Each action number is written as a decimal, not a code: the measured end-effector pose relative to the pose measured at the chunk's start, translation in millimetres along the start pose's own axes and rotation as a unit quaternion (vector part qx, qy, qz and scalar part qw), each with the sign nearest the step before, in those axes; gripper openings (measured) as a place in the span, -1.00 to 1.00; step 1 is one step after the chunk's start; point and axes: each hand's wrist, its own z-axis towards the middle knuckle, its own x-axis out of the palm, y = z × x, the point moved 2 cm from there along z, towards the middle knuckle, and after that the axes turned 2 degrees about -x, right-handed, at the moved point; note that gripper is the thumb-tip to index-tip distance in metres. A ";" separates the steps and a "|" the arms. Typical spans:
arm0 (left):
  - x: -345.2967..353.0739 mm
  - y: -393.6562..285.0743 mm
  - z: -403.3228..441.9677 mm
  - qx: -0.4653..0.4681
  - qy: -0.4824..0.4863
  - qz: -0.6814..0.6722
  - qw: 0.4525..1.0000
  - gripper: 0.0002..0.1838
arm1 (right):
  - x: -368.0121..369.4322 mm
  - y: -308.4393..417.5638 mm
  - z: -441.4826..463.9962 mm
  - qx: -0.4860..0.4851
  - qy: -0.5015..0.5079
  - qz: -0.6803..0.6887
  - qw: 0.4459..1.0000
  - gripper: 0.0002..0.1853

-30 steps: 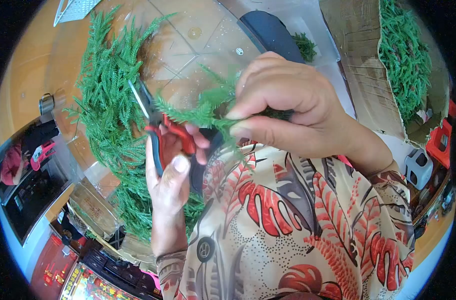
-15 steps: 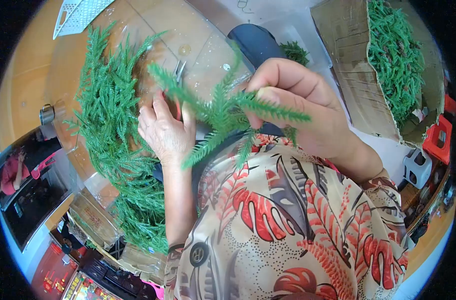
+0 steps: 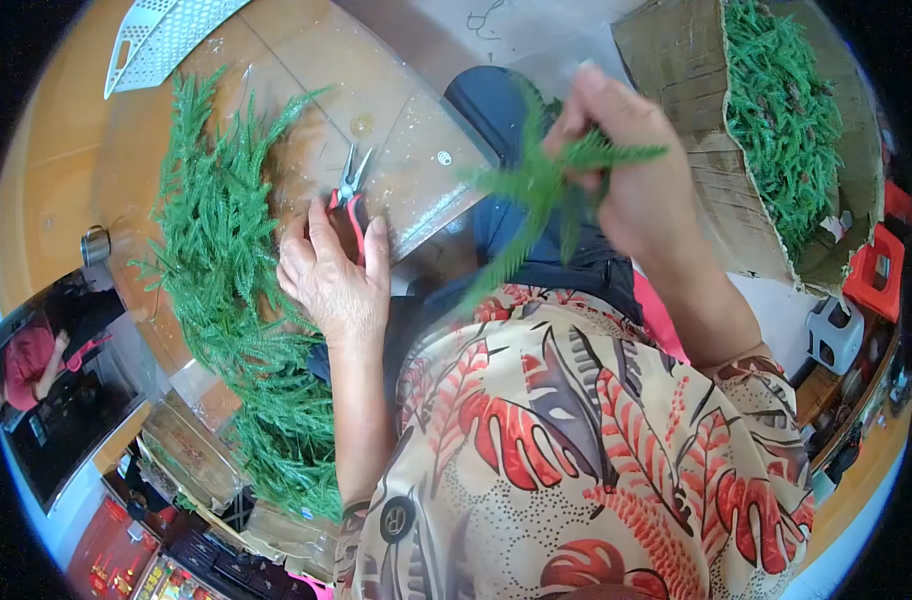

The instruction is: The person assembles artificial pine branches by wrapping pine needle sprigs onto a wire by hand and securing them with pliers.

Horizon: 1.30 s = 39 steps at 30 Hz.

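My left hand (image 3: 331,270) rests on the tabletop, its thumb and fingers around the red handles of a pair of needle-nose pliers (image 3: 349,190). The pliers' slim jaws stand slightly apart and point away from me. Raised over my lap, my right hand (image 3: 626,150) pinches a green artificial pine sprig (image 3: 541,185). Motion blurs the sprig and the fingertips, and the exact grip point is partly hidden. Left of my left hand, a long heap of similar green sprigs (image 3: 216,220) spreads along the table and down towards me.
At the right, an open cardboard box (image 3: 691,150) holds more greenery (image 3: 781,120). A white perforated basket (image 3: 161,45) lies at the far left of the table (image 3: 66,190). Red (image 3: 876,270) and grey stools (image 3: 834,338) stand beyond the box. A metal cup (image 3: 95,245) sits at the left edge.
My right hand has moved away and to the right with the pine sprig, turning it. More of the pliers now shows beyond my left hand, which has hardly moved.
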 end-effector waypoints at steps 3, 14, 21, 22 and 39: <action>0.2 -1.4 -0.3 0.002 -0.004 -0.021 1.000 -0.37 | -38.3 1.4 25.8 -0.078 -0.119 -0.019 0.990 -0.68; 1.2 -1.2 -5.1 0.021 -0.052 -0.014 0.998 -0.45 | -146.7 -74.4 102.4 -0.012 -0.179 -0.247 0.952 -0.71; 0.3 -0.3 -4.6 0.018 -0.051 -0.009 0.999 -0.46 | -218.6 -165.3 132.6 0.032 -0.125 -0.455 0.881 -0.69; 0.3 -0.2 -4.4 0.018 -0.050 -0.010 0.999 -0.47 | -225.6 -177.0 133.1 0.042 -0.124 -0.446 0.885 -0.70; -1.2 3.3 -7.4 -0.004 -0.037 -0.014 0.999 -0.47 | -239.0 -224.3 96.3 -0.147 -0.058 -0.761 0.629 -0.69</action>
